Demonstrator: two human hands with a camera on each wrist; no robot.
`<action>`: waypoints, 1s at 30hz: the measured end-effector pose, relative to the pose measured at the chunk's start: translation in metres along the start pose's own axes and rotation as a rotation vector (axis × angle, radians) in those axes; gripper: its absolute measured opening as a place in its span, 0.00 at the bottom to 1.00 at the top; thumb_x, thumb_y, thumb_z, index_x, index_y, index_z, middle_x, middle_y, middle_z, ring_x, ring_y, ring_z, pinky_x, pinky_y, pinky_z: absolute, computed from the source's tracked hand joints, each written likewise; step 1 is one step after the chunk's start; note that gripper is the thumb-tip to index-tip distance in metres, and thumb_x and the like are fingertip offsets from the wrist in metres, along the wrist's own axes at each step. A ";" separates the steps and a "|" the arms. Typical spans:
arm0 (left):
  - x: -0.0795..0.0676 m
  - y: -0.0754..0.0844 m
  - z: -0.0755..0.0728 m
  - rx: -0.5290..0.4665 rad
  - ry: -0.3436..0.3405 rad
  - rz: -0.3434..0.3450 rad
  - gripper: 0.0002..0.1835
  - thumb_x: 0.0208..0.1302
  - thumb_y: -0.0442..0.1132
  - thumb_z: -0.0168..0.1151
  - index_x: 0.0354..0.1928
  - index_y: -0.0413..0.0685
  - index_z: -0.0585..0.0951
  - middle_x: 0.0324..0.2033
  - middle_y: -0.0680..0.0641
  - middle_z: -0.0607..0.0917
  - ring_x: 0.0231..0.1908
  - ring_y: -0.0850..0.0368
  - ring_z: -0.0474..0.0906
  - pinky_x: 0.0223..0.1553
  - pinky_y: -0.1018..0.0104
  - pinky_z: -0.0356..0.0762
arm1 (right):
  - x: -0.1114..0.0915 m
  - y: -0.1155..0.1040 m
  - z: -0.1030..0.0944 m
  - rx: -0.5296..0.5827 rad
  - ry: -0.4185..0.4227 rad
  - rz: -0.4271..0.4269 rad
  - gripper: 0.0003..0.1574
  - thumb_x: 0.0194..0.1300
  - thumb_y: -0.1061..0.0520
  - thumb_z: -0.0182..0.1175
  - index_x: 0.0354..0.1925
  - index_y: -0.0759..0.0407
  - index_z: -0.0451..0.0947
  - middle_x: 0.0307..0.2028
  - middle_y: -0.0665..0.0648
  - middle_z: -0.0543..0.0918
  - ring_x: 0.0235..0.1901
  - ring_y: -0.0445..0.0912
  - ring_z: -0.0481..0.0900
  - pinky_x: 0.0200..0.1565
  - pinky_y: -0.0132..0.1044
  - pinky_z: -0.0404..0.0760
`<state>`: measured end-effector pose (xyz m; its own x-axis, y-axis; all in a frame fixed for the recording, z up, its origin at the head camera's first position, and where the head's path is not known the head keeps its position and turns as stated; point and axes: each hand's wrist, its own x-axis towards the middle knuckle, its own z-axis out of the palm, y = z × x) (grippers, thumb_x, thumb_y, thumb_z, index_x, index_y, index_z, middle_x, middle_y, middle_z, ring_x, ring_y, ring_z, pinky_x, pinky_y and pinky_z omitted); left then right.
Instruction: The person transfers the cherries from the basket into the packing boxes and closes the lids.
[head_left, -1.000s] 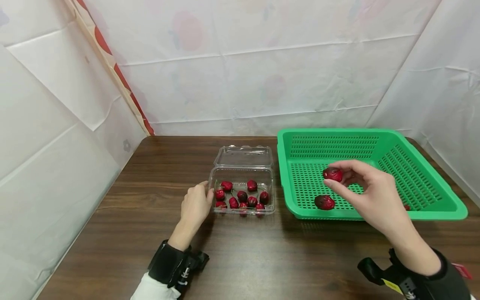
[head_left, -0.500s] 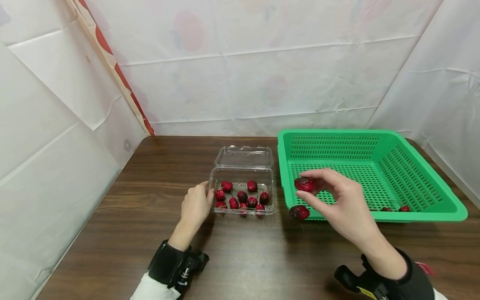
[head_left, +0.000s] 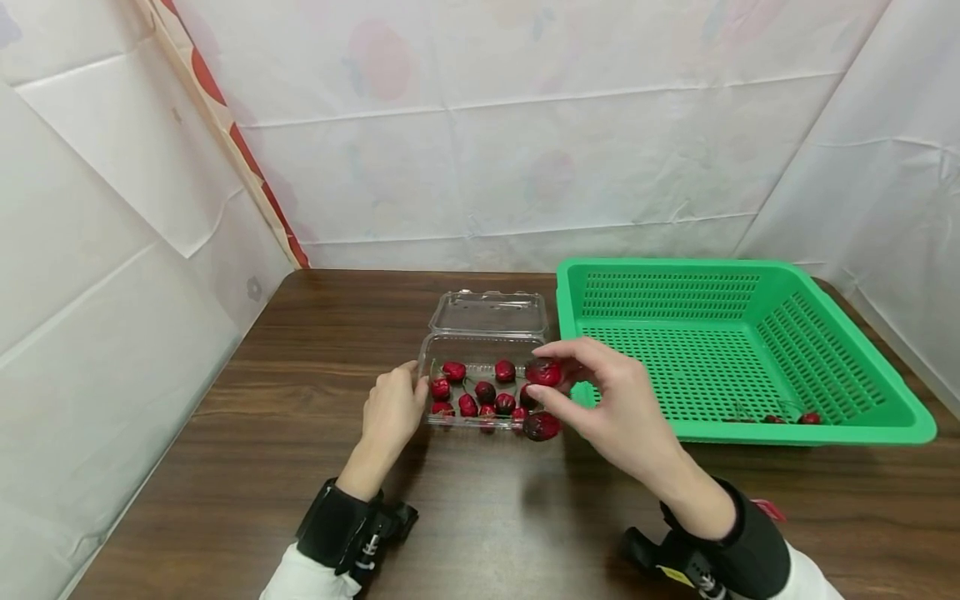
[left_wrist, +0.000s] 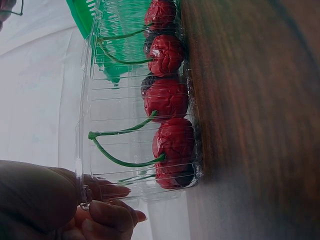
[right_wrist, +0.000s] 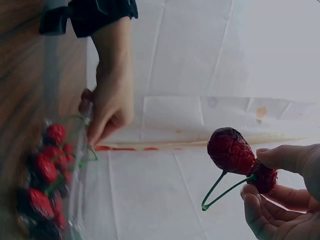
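Observation:
A clear plastic clamshell box (head_left: pixel 480 344) stands on the table, its lid folded back, with several wrinkled red cherries (head_left: pixel 505 372) inside. My left hand (head_left: pixel 392 408) pinches the box's left rim, thumb and fingers on either side of the wall in the left wrist view. Over the box's right edge, my right hand (head_left: pixel 615 400) holds a pair of cherries (right_wrist: pixel 231 150) joined by a forked green stem. Thumb and fingers grip one of the two; the other cherry (head_left: pixel 542 427) dangles free, overlapping the box's front right corner in the head view.
To the right stands a green perforated basket (head_left: pixel 727 432), with a few cherries (head_left: pixel 809 418) near its front wall. White sheeting (head_left: pixel 480 167) hangs behind and at both sides of the dark wooden table (head_left: pixel 480 517).
My right hand has carried the pair of cherries leftward from over the green basket to the box's right side. My left hand has kept its grip on the rim.

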<state>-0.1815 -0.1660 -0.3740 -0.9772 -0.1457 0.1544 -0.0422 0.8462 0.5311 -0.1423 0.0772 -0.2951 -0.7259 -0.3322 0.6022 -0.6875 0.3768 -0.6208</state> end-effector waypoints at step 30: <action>0.000 0.000 0.000 0.001 -0.001 0.007 0.18 0.61 0.36 0.53 0.51 0.31 0.74 0.14 0.46 0.77 0.09 0.59 0.60 0.09 0.68 0.55 | 0.017 0.044 0.080 -0.213 0.075 -0.040 0.20 0.50 0.64 0.65 0.44 0.64 0.74 0.37 0.56 0.75 0.27 0.43 0.70 0.28 0.32 0.71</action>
<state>-0.1814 -0.1657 -0.3736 -0.9776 -0.1394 0.1577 -0.0355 0.8476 0.5294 -0.1862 0.0193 -0.3520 -0.6892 -0.2888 0.6645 -0.6901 0.5410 -0.4807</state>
